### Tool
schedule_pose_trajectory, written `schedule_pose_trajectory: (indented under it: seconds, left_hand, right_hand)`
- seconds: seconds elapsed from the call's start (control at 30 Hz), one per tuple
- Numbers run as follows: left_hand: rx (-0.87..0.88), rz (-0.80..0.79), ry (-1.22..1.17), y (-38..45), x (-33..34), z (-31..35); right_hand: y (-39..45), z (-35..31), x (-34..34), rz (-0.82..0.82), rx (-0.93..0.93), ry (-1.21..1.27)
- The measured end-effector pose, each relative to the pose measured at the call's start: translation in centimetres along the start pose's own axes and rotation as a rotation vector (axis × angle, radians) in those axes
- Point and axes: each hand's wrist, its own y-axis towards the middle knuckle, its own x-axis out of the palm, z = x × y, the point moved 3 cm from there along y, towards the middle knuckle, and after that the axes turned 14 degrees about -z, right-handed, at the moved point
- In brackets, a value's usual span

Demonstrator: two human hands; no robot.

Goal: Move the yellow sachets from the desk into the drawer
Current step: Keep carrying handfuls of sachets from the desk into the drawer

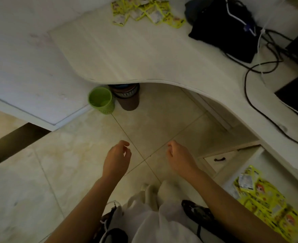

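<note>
Head view: glossy yellow sachets [146,12] heaped on desk [127,55] (more in drawer [271,206]), 2 empty, loosely curled hands.

The sachet pile [147,12] on the desk [127,55] is cut by the top edge. Under the desk, a brown bin [128,97] is half hidden. Print on the drawer's sachets [267,202] is too blurred to read.

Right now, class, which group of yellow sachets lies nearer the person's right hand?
The sachets in the open drawer, low at the right beside the right hand. The other sachets on the desk lie far off at its back.
</note>
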Motion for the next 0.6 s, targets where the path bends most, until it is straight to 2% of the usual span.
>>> schedule_pose_trajectory:
  seconds: [0.3, 0.6]
  left_hand:
    - [0.039, 0.077, 0.008, 8.8, -6.8, 2.4]
    - [0.032, 0.142, 0.012, 19.9, -11.9, 6.7]
  right_hand:
    - [9.0, -6.1, -5.6, 0.013, -0.075, -0.033]
    - [19.7, -10.9, -14.3, 0.035, -0.158, -0.108]
